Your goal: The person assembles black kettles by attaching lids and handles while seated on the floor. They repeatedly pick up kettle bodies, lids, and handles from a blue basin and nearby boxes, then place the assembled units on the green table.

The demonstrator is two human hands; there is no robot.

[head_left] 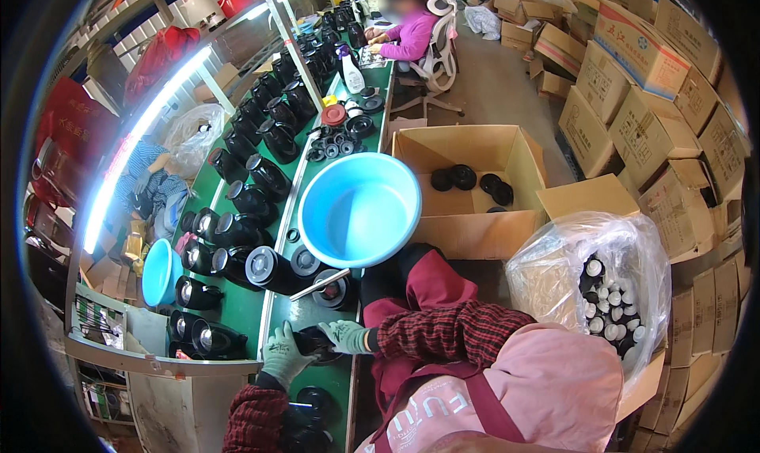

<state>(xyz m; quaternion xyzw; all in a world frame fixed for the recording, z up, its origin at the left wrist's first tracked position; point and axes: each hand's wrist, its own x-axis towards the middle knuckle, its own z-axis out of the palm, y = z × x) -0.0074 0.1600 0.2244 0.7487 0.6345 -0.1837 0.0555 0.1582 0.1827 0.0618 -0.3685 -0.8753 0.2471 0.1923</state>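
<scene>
Over the green bench my two gloved hands meet at a glossy black round part (314, 343); whether it is a lid or a jug I cannot make out. My left hand (285, 357) is closed on its left edge. From the right, my right hand (343, 337) grips the opposite side, fingers bent over it. Just beyond lies a black round lid (331, 291) with a pale rod-like tool (320, 284) across it. A black jug with a grey lid (266, 268) stands to its left. Closer to me are more black round parts (315, 408).
A blue basin (360, 210) sits at the bench edge ahead. Black jugs (271, 178) line the green belt (207, 291) on the left. On the right are an open carton (467, 227) and a plastic-lined box (546, 275) of small black-and-white parts. A co-worker (409, 35) sits farther up.
</scene>
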